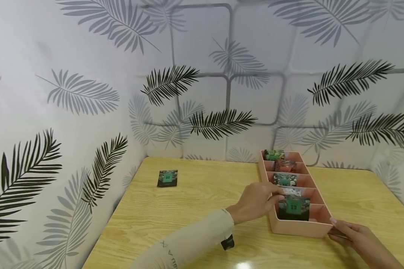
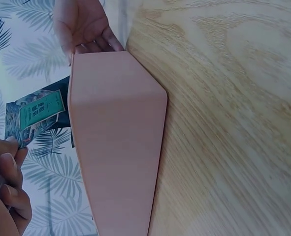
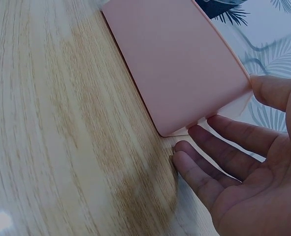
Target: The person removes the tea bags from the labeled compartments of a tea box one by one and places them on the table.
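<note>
A long pink divided box [image 1: 299, 228] lies on the table at the right in the head view. Thumb and fingers of my left hand [image 1: 257, 201] pinch the edge of a dark packet with a green label [image 1: 293, 207], which stands tilted in the nearest compartment. In the left wrist view the same packet [image 2: 37, 112] rises above the box rim. My right hand [image 1: 360, 241] holds the box's near right corner; in the right wrist view its thumb [image 3: 275, 91] is at the rim and its fingers meet the end wall lower down.
Farther compartments hold a whitish packet [image 1: 291, 191], a dark patterned packet [image 1: 284, 179], a red packet [image 1: 285, 165] and a green packet [image 1: 274, 154]. Another dark green-labelled packet [image 1: 167, 178] lies at the table's far left. Leaf-patterned walls [image 1: 202, 93] border the wooden table [image 1: 202, 186].
</note>
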### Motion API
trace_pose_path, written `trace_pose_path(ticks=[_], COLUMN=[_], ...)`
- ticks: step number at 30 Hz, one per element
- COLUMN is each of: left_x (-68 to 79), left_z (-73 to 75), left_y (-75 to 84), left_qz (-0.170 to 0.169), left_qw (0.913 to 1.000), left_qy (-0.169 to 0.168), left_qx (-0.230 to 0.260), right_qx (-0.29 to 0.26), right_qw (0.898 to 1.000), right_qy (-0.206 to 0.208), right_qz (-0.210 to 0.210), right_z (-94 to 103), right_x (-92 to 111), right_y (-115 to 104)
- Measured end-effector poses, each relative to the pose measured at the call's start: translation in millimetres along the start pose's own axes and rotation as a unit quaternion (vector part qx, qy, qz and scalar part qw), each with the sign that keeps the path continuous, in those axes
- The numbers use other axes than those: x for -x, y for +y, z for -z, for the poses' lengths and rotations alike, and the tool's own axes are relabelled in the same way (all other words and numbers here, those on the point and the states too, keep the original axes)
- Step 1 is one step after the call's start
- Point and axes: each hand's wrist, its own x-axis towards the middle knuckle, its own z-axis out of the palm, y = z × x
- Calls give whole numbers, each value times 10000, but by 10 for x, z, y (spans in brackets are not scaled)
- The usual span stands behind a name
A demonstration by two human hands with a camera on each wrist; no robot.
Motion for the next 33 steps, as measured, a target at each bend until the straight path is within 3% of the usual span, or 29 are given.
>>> trace_pose_path(ticks=[14, 26, 33], left_x=[192, 331, 466], left_z=[77, 255, 325], left_y=[-172, -389, -596], left_qz=[-41, 275, 725], left_qw=[9949, 9936, 9915], left_qy=[973, 1090, 1084], left_qx=[251, 110, 12], right_qx=[-113, 96, 2], right_qw=[9999, 9999, 10000], right_qy=[74, -15, -19], right_qz=[42, -32, 16], right_z=[10, 12, 5], right_x=[-14, -17, -17], right_y=[100, 40, 44])
